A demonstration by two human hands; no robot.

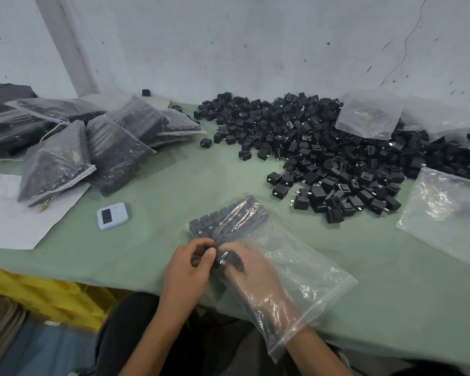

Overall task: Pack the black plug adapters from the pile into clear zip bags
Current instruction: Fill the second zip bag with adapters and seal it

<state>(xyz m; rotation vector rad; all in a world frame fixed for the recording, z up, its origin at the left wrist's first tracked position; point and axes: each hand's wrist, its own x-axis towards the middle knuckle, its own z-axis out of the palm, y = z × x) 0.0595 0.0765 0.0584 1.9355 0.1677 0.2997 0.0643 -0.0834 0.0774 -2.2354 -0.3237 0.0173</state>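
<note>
Right hand inside clear zip bag on near desk, fingers closed on black adapter. Left hand pinches bag from outside, beside packed adapter row. Adapter pile far right.

A pale wall, scuffed and cracked at the right, rises behind the bench, which wears a green cloth. A white pillar stands at left. Yellow crates sit under the bench's near edge. Light is flat and even.
</note>
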